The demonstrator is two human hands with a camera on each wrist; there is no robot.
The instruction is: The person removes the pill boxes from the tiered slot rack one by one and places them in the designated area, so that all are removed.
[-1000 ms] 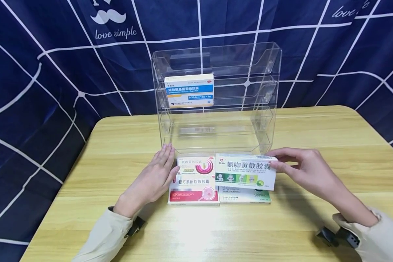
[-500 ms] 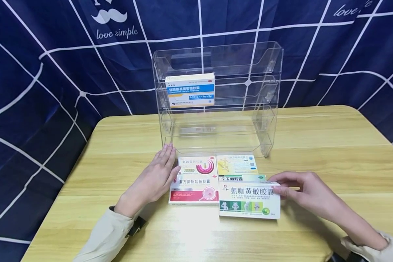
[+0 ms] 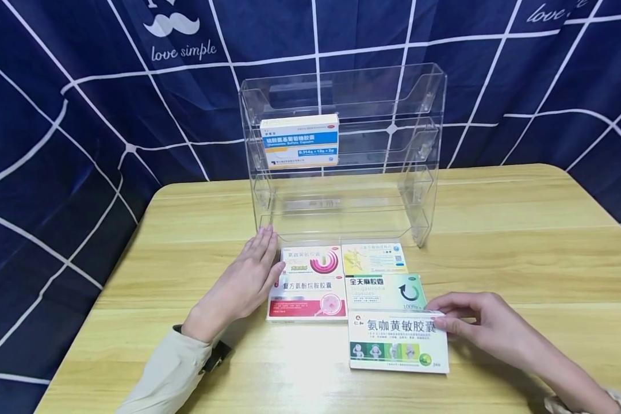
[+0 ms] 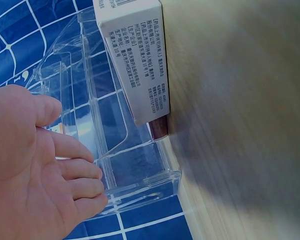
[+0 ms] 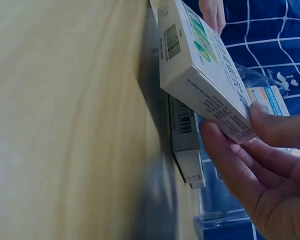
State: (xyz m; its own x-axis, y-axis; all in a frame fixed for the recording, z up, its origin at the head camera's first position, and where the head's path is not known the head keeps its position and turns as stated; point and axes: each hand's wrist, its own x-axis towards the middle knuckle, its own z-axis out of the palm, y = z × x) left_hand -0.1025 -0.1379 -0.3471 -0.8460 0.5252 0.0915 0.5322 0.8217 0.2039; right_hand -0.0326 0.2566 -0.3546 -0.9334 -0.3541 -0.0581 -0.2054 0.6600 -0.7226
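Observation:
My right hand (image 3: pixel 489 325) pinches the right end of a white and green medicine box (image 3: pixel 398 345) between thumb and fingers. In the right wrist view the box (image 5: pixel 200 70) is tilted, its near end raised off the table. Behind it lie a green and white medicine box (image 3: pixel 385 292) and a yellow and white one (image 3: pixel 375 259). My left hand (image 3: pixel 238 282) lies with straight fingers along the left side of a red and white box (image 3: pixel 307 299) and a white box with pink rings (image 3: pixel 310 261). A box end (image 4: pixel 137 65) faces the left palm in the left wrist view.
A clear plastic tiered rack (image 3: pixel 437 115) stands behind the boxes. One blue and white medicine box (image 3: pixel 300 141) sits upright at the left of an upper tier. The wooden table (image 3: pixel 502 230) meets a dark blue checked cloth (image 3: pixel 362 34) at the back and sides.
My right hand has drawn the white and green box toward the front of the table, uncovering the yellow box and the green and white box. My left hand stays in place.

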